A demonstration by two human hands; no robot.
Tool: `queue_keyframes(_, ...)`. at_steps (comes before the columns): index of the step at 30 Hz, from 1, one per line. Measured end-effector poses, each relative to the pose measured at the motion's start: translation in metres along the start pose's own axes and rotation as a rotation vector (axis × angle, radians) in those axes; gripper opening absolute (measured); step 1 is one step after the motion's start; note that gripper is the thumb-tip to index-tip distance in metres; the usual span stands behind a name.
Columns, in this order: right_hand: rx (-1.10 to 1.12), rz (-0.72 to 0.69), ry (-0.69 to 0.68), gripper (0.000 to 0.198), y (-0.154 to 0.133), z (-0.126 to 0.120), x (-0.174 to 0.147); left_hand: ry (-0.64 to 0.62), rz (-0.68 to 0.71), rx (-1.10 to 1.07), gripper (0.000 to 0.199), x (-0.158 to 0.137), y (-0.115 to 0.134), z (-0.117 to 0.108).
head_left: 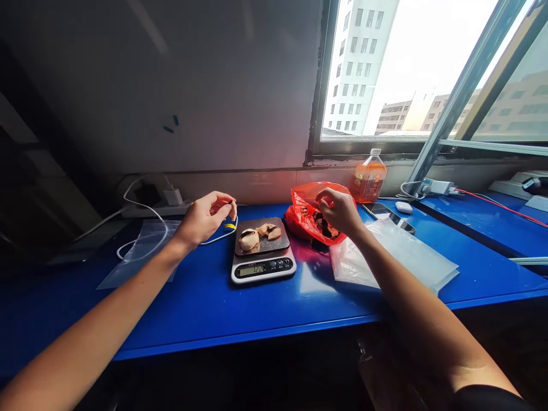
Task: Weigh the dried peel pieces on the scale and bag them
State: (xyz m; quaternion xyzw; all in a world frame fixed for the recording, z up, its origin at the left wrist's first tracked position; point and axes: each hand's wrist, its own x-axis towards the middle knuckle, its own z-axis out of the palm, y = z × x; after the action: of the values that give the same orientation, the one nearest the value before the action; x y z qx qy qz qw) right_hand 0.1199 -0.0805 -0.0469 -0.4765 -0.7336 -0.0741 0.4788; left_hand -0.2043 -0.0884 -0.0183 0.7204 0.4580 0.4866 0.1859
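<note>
My left hand [208, 217] is pinched around a small tan piece with a dark edge [233, 210], held above and left of the kitchen scale [263, 273]. Several similar tan pieces [249, 240] with dark patches, perhaps dried mushroom, lie on the scale's metal plate, and its display is lit with digits. My right hand [336, 208] is over the open red plastic bag [302, 224], fingers curled together; whatever they may hold is hidden. Dark reddish-brown pieces [329, 229] show inside the bag.
Clear plastic bags lie flat on the blue table [205, 319], with a stack [398, 257] at right and a sheet [145, 251] at left. Behind the red bag stand a bottle of orange drink [370, 177] and a phone [394, 217]. White cables [165, 225] loop at the left.
</note>
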Motion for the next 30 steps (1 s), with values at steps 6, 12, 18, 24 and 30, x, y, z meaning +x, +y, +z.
queue_keyframes(6,-0.039,-0.088,-0.183,0.016,-0.024,0.013,-0.009,0.009,-0.017,-0.074,0.023,-0.023,-0.023,-0.009)
queue_keyframes(12,-0.011,-0.176,-0.217,0.017,-0.036,0.008,-0.013,-0.003,0.088,0.209,0.028,-0.036,-0.006,0.005)
queue_keyframes(18,0.035,-0.133,-0.184,0.014,-0.040,0.019,-0.011,0.013,0.179,0.296,0.024,-0.039,-0.001,0.007)
queue_keyframes(24,0.108,-0.326,-0.417,0.028,-0.067,0.059,-0.013,0.017,0.195,0.312,0.023,-0.037,-0.005,0.007)
queue_keyframes(30,0.131,-0.252,-0.381,0.011,-0.064,0.059,-0.021,0.014,0.231,0.349,0.022,-0.038,-0.004,0.006)
